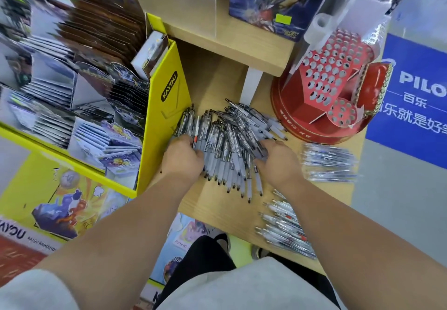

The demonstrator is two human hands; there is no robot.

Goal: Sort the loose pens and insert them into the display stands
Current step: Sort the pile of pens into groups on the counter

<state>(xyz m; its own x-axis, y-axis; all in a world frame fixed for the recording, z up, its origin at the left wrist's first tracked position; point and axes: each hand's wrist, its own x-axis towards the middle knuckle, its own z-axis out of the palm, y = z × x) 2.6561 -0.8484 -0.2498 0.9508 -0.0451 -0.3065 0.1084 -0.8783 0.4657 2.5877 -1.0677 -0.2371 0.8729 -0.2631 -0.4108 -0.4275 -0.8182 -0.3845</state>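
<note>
A big heap of clear grey-grip pens lies on the wooden shelf. My left hand grips the heap's left side, fingers curled around several pens. My right hand holds the heap's right side, fingers tucked under the pens. A red display stand with many round holes sits at the back right; its holes look empty. A smaller batch of blue pens lies right of my right hand. Another pile of red-marked pens rests near the shelf's front right edge.
A yellow cardboard display full of card packs stands tight against the heap on the left. A raised wooden shelf with a boxed item overhangs the back. A blue sign stands right of the stand. My legs and shoes show below the shelf edge.
</note>
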